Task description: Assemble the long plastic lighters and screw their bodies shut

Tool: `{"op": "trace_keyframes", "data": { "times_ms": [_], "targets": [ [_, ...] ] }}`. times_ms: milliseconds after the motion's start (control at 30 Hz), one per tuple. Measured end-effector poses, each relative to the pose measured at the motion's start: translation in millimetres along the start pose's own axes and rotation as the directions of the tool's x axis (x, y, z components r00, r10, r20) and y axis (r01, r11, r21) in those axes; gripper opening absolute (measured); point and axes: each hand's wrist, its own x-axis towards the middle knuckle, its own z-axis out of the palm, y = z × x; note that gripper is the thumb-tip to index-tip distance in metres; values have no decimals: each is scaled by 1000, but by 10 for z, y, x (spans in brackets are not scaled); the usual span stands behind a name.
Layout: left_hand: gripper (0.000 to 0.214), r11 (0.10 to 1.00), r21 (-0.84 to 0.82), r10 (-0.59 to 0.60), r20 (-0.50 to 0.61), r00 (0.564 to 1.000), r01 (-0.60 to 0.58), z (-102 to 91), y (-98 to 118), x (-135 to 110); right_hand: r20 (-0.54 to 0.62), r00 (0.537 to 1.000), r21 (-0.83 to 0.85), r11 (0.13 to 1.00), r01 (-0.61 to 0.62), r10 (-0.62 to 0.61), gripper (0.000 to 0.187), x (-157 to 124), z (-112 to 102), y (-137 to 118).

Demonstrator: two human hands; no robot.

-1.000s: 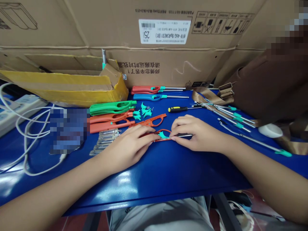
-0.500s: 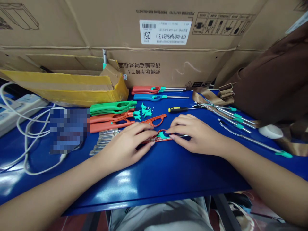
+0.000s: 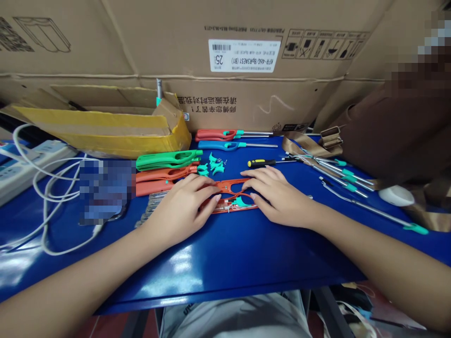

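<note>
An orange lighter shell half (image 3: 228, 205) lies open on the blue table (image 3: 225, 253), with a teal trigger (image 3: 241, 202) and thin wires inside it. Just behind it lies a second orange shell half (image 3: 231, 185). My left hand (image 3: 179, 206) is curled with its fingertips on the left ends of both shells. My right hand (image 3: 278, 195) covers the right ends, its fingertips pressed on the rear shell. A metal tube runs under my right palm, mostly hidden.
Green and orange shell halves (image 3: 165, 166) are stacked to the left, with loose teal triggers (image 3: 213, 165) beside them. Behind lie finished lighters (image 3: 229, 140) and a screwdriver (image 3: 262, 163). Metal tubes (image 3: 338, 176) lie at right, white cables (image 3: 45, 188) at left, cardboard boxes (image 3: 105, 126) behind.
Both hands have moved slightly away from me, fingertips now on the rear orange shell. The front shell with the teal trigger shows more plainly between them. The metal tube has slid under my right palm.
</note>
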Motion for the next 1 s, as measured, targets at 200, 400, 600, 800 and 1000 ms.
{"op": "trace_keyframes", "data": {
  "times_ms": [200, 400, 600, 800, 1000],
  "targets": [
    [34, 1000, -22, -2, -4, 1000, 2, 13, 3, -16, -34, 993, 90, 990, -108, 111, 14, 14, -11, 44],
    [34, 994, -109, 3, 9, 1000, -2, 43, 3, -20, -51, 992, 107, 989, -106, 112, 6, 36, -6, 101],
    [35, 990, -140, 4, -66, 998, -13, -28, 58, -8, -120, 981, 153, 979, -132, 151, 8, 48, -48, 73],
    [36, 999, -46, 3, -122, 993, -8, -29, -5, -9, -144, 960, 386, 907, -168, 239, 9, 47, -73, 42],
    [35, 999, 17, 37, -156, 987, -35, 2, -72, -4, -93, 940, 647, 737, -193, 328, 8, 63, -73, 84]
  ]
}}
